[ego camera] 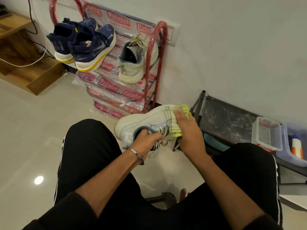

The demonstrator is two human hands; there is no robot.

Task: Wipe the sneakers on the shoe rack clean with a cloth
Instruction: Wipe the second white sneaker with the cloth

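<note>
I hold a white sneaker [142, 121] above my knees, its toe pointing right. My left hand [144, 141] grips it, fingers tucked into the shoe's opening by the laces. My right hand [186, 130] presses a yellow-green checked cloth [177, 120] flat against the shoe's toe and upper. On the red shoe rack [155, 63] behind stand the matching white sneaker [136, 62] and a pair of navy sneakers [84, 45] with yellow-edged soles.
The rack shelves are wrapped in printed plastic. A low dark stand [229, 120] sits at the right by the wall, with a clear plastic box [267, 135] and a tub holding a bottle [296, 146]. Wooden steps [25, 67] and cables lie at the left.
</note>
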